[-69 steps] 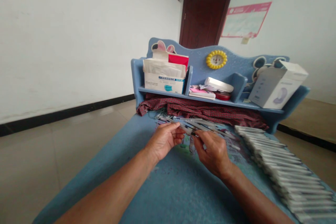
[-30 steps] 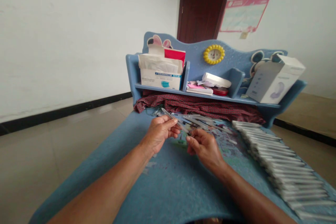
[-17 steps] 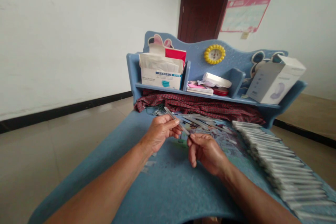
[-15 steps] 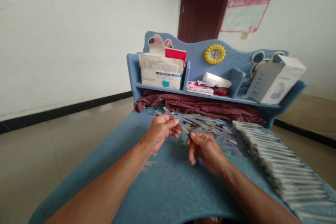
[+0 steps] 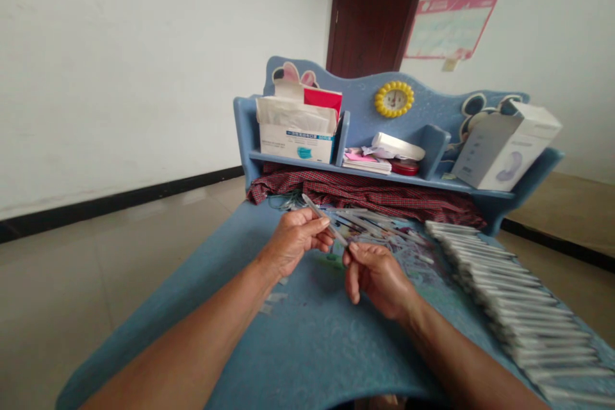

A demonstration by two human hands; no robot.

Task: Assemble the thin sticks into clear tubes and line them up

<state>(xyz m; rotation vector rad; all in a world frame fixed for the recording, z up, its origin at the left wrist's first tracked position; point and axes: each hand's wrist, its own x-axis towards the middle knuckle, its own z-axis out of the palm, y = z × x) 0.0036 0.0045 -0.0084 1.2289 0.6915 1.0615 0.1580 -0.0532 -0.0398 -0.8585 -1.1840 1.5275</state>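
One pen (image 5: 337, 236), likely light and stiff, best held mid-barrel: your left hand (image 5: 291, 240) pinches there, your right hand (image 5: 378, 270) its end.

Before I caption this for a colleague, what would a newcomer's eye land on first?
The yellow-rimmed clock on the backboard of the blue desk would probably catch the eye first. Next comes the long stack of pale sticks down the desk's right side, then, near the middle, the slim pen-like stick that the left hand and right hand hold.
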